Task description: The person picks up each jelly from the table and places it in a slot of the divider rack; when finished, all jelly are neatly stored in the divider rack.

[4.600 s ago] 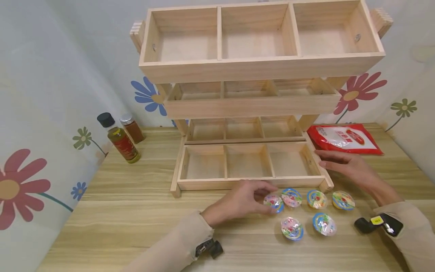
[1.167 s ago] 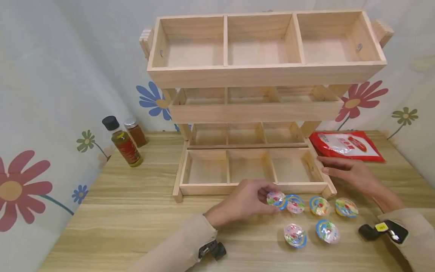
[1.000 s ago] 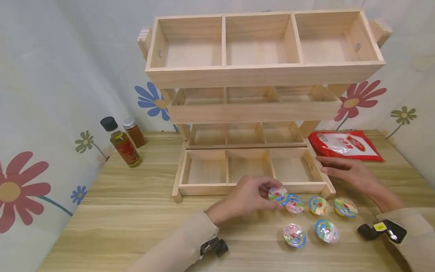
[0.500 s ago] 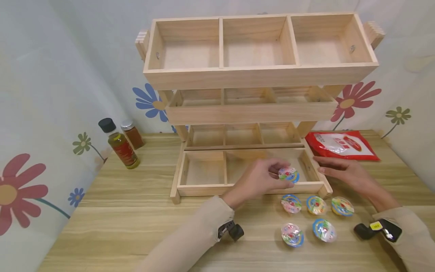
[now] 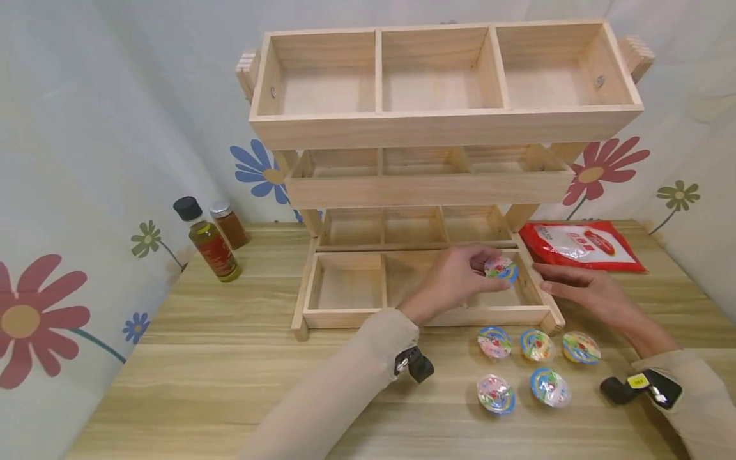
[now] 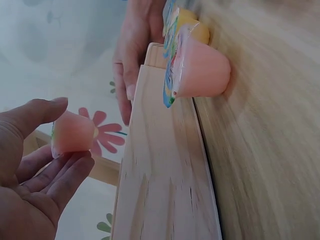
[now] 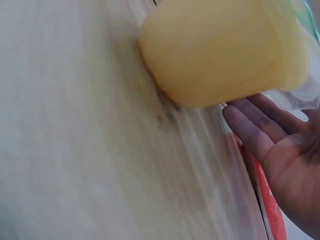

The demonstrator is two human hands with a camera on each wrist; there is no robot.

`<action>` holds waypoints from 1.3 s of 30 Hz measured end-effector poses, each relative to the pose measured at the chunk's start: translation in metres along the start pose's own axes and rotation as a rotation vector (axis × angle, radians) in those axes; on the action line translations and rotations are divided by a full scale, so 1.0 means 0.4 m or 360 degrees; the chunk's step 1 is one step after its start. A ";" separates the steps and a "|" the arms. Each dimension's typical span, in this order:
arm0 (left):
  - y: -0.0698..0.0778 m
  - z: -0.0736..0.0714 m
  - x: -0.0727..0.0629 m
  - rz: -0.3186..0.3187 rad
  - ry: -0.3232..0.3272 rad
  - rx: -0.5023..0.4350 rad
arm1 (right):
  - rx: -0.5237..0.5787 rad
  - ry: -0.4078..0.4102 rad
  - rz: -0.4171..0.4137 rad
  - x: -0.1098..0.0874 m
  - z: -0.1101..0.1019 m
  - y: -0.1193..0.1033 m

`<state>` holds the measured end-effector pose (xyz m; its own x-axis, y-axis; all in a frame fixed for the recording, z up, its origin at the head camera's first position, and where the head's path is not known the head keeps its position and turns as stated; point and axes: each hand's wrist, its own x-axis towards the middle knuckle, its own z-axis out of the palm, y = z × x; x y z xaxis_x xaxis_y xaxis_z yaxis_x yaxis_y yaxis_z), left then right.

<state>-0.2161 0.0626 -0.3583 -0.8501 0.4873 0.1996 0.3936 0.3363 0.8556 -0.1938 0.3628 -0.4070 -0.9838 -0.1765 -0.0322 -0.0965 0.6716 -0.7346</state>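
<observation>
From the head view, the held cup shows mainly its printed lid; the left wrist view gives its pink side and shows it raised clear of the front board of the bottom tray, over the right compartment. Only the head view takes in all five other cups on the table, plus the bottle and jar at far left. The right wrist view is mostly one yellow cup, seen close from the side (its lid cut off by the picture's edge). The left hand pinches the held cup, thumb on one side and fingertips on the other, palm well apart from it. The right hand holds nothing, fingers extended at the right end of the rack; touching or just beside, I cannot tell
</observation>
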 end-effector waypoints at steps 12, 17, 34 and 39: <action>-0.014 0.043 0.061 -0.0034 0.0063 -0.0073 | 0.0010 -0.0003 0.0029 0.002 0.004 0.013; -0.028 0.052 0.080 -0.0077 0.0077 -0.0084 | 0.0028 -0.0007 0.0035 0.002 0.005 0.011; -0.040 0.089 0.122 -0.0201 0.0113 0.0051 | 0.0038 0.0000 0.0048 0.007 0.003 0.012; -0.045 0.094 0.128 -0.0251 0.0111 0.0086 | 0.0029 0.0015 0.0040 0.004 0.003 0.009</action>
<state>-0.2534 0.1118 -0.3814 -0.9242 0.3686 0.0993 0.2702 0.4477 0.8524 -0.1956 0.3640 -0.4105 -0.9872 -0.1529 -0.0447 -0.0689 0.6627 -0.7457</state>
